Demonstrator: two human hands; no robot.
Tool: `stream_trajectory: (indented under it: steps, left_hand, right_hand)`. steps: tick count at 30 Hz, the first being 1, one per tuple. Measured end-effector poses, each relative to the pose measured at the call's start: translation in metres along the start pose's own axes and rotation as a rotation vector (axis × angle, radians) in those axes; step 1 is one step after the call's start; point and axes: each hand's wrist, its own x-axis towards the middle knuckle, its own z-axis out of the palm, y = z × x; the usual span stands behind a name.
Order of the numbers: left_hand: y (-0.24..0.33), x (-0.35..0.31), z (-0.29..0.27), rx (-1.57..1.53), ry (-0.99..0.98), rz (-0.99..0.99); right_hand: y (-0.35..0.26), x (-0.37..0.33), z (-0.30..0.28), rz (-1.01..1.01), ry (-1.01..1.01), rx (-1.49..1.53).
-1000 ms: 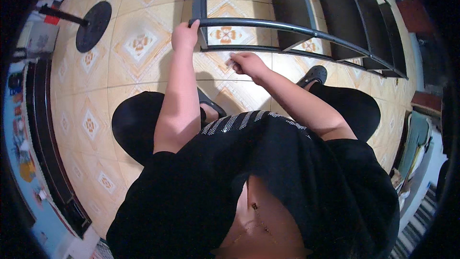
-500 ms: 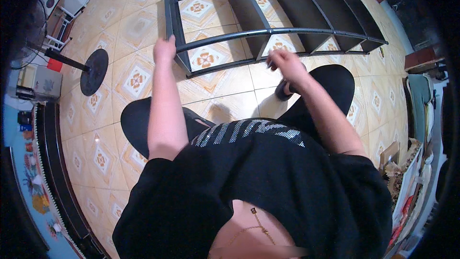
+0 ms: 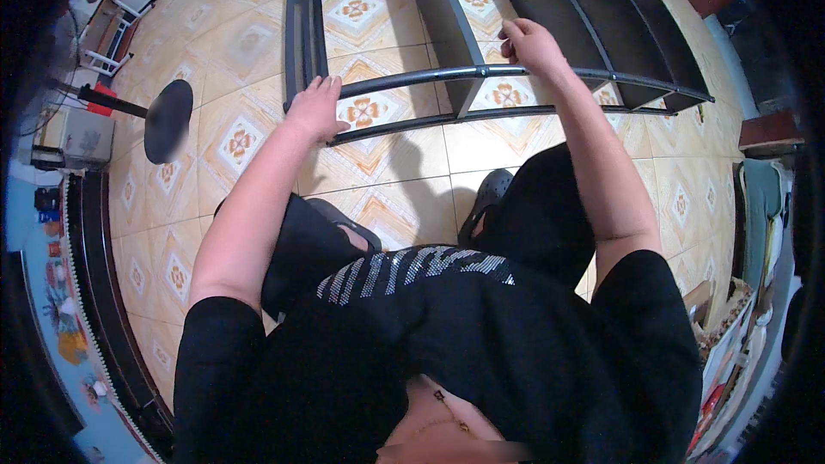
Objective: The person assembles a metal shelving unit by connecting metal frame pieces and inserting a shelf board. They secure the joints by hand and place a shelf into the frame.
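A black shelf rack (image 3: 450, 21) with tube rails and several dark panels lies on its side on the tiled floor in front of me. My left hand (image 3: 318, 108) rests on its near left corner, fingers spread over the end of the near rail (image 3: 404, 79). Over the rack's middle bays, just beyond that rail, my right hand (image 3: 534, 47) is raised with its fingers curled together. Whatever those fingers may hold is hidden.
Patterned tiles (image 3: 365, 210) cover the floor. To the left stands a round black base (image 3: 168, 122) with a pole. A dark bench-like edge (image 3: 93, 253) runs along the left side. Green cushioned seating (image 3: 761, 202) and a cardboard box (image 3: 698, 302) are at the right.
My left hand has opened from its grip on the corner and now lies spread there. My right hand has moved up and away from me, over the rack. My legs have drawn closer together.
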Motion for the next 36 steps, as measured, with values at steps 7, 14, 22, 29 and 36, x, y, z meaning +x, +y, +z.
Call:
stream_trajectory:
  steps: [7, 14, 22, 29, 36]
  left_hand:
    - [0.000, 0.065, 0.058, -0.309, 0.120, 0.053]
    - [-0.004, 0.101, 0.056, -0.416, -0.129, -0.027]
    - [-0.008, 0.110, 0.050, -0.461, -0.292, -0.102]
    - [0.023, 0.091, 0.046, -0.664, 0.246, -0.132]
    - [0.134, -0.064, 0.140, -0.950, -0.792, -0.430]
  right_hand:
    - [0.002, -0.002, 0.047, -0.005, -0.226, -0.316]
    - [0.004, 0.016, 0.068, 0.135, -0.584, -0.403]
    - [0.013, 0.024, 0.113, 0.310, -0.948, -0.370]
    - [0.004, -0.007, 0.141, 0.372, -1.086, -0.443]
    - [0.030, -0.100, 0.139, 0.539, -1.509, -0.528]
